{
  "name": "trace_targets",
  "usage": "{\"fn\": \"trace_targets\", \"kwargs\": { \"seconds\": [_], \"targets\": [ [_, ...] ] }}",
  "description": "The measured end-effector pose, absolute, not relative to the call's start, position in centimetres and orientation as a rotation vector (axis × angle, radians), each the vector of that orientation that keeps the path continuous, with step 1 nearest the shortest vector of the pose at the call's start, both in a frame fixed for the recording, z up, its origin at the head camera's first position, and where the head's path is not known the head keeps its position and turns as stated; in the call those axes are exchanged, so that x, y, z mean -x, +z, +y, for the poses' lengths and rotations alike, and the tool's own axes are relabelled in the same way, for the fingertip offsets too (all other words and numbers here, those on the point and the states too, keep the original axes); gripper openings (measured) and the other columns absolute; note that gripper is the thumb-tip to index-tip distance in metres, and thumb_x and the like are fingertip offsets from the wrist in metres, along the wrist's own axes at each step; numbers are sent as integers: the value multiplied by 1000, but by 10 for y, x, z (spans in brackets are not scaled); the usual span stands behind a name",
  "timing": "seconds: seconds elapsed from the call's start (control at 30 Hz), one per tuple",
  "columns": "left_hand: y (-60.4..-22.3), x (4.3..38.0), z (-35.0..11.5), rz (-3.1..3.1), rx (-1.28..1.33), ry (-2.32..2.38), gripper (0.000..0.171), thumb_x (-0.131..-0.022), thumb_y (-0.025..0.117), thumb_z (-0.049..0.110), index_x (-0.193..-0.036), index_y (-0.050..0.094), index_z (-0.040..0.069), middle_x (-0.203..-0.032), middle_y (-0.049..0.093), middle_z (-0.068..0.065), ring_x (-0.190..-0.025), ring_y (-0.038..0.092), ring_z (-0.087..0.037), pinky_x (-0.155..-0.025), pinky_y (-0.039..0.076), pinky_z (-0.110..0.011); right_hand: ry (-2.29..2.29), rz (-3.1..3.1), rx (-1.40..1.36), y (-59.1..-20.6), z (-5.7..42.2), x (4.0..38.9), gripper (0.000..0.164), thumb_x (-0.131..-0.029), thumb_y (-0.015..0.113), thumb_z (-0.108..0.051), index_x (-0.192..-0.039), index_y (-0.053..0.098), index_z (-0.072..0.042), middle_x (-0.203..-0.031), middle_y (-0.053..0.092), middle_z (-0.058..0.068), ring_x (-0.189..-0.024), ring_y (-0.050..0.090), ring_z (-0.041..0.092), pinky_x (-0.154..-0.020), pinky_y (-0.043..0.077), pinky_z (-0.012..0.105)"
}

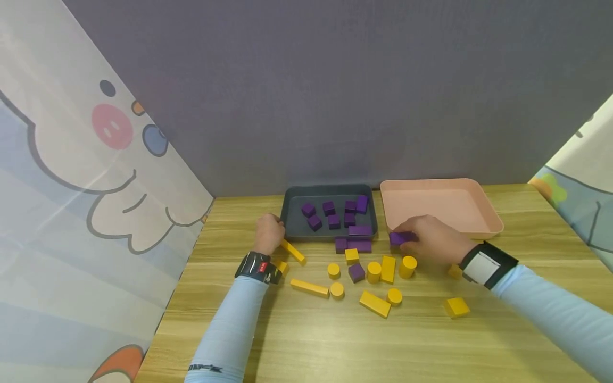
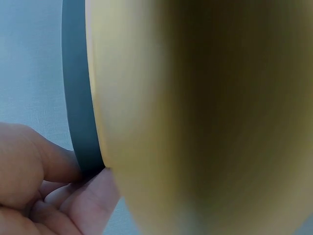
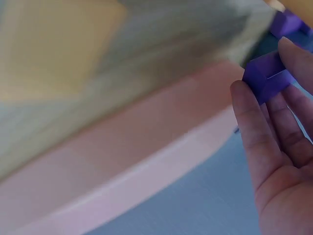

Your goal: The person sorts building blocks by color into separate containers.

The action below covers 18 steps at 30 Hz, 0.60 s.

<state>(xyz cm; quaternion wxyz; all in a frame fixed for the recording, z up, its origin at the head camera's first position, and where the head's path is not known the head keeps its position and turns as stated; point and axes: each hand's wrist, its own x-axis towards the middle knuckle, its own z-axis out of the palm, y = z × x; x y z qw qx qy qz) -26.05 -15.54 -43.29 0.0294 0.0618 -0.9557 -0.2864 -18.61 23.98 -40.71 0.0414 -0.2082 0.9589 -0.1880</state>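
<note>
My left hand (image 1: pixel 269 234) is at the near left corner of a dark blue-grey tray (image 1: pixel 330 187). In the left wrist view, its thumb and fingers (image 2: pixel 93 200) pinch the tray's edge (image 2: pixel 78 98). Several purple blocks lie inside the tray. My right hand (image 1: pixel 428 236) holds a purple rectangular block (image 3: pixel 266 73) between thumb and fingertips, close by the near left corner of a pink tray (image 1: pixel 486 221). Along the dark tray's near side lie a long purple block (image 1: pixel 359 246) and a purple cube (image 1: pixel 341 245); another purple cube (image 1: pixel 356 273) sits among yellow pieces.
Several yellow blocks are spread over the wooden table (image 1: pixel 316 340), among them a long bar (image 1: pixel 309 288), a cylinder (image 1: pixel 408 267), a flat slab (image 1: pixel 375 304) and a cube (image 1: pixel 456 307). A grey wall (image 1: pixel 335 96) stands behind both trays. A printed cartoon sheet (image 1: pixel 72 223) is at the left.
</note>
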Motion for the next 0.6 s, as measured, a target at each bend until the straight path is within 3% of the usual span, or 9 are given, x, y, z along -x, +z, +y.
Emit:
{"fn": "trace_targets", "kwargs": {
  "seconds": [0.33, 0.6],
  "targets": [
    [-427, 262, -156, -2999, -195, -858, 25, -98, 61, 11, -109, 76, -7, -108, 77, -24, -87, 72, -31, -71, 62, -37, -606, 3003, 734, -367, 207, 223, 29, -89, 82, -12, -118, 77, -9, -102, 76, 3, -85, 67, 16, -83, 63, 39],
    [-421, 262, -155, -3008, -194, -867, 22, -96, 60, 8, -83, 75, -3, -83, 73, -17, -65, 58, -22, -49, 43, -24, -602, 3047, 717, -350, 170, 261, 37, -93, 78, -14, -127, 72, 0, -123, 75, 19, -108, 73, 34, -92, 62, 49]
  ]
}}
